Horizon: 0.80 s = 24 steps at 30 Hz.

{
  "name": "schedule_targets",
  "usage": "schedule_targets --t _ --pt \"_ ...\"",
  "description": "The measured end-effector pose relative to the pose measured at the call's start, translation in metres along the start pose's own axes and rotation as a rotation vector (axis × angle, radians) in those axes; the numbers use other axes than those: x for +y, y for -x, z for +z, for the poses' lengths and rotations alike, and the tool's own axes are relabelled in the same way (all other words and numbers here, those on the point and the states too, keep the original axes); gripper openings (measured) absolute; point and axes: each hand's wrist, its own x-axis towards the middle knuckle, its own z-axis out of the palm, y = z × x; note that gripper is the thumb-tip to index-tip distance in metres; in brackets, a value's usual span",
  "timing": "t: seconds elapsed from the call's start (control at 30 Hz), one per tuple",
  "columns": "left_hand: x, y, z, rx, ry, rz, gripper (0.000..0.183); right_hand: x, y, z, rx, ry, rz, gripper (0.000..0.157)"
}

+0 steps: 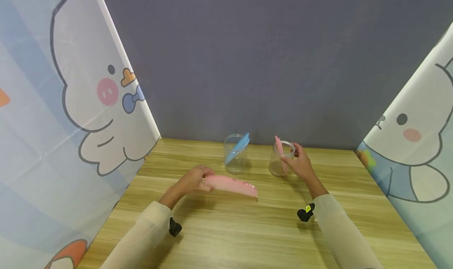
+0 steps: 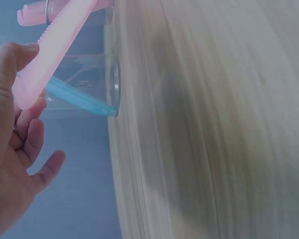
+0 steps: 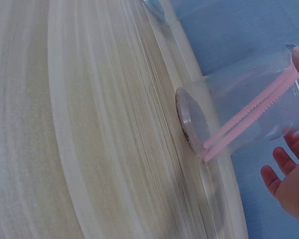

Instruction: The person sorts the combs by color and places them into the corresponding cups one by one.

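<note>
My left hand [image 1: 194, 179] pinches one end of a pink comb [image 1: 231, 185], its teeth facing down and its printed end pointing right. In the left wrist view the thumb lies on the comb [image 2: 55, 55] while the other fingers are spread below. My right hand [image 1: 299, 163] grips the rim of a clear plastic jar [image 1: 277, 167], tilted a little on the table. Inside that jar lean pink combs [image 3: 254, 107], their tops above the rim. To its left stands a second clear jar [image 1: 235, 167] with blue combs [image 1: 238, 148] leaning in it.
The wood-grain table [image 1: 226, 229] ends at a dark grey backdrop [image 1: 247, 64] just behind the jars. Printed cartoon curtains [image 1: 70, 206] line the left and right sides. A small black device [image 1: 306, 212] is strapped at the right wrist, another [image 1: 174, 227] at the left.
</note>
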Motion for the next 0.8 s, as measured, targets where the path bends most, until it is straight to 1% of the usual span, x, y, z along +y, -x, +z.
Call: schedule_targets --t 0.2,0.37,0.5,0.73,0.8 --pt "0.005 -0.009 -0.001 0.040 0.011 -0.010 0.041 0.001 0.000 -0.001 0.002 0.003 -0.010 0.083" --pt "0.005 -0.017 0.000 0.110 0.016 0.008 0.040 0.002 0.000 0.000 0.002 0.004 -0.013 0.082" --pt "0.009 -0.023 -0.001 0.165 0.014 0.015 0.041 0.001 0.000 0.000 0.002 0.009 -0.015 0.082" --pt "0.019 -0.037 -0.004 0.199 -0.022 -0.027 0.044 0.000 0.001 0.000 0.012 0.015 -0.020 0.081" --pt "0.021 -0.042 -0.005 0.211 -0.032 -0.028 0.044 0.000 0.001 0.000 0.009 0.016 -0.018 0.081"
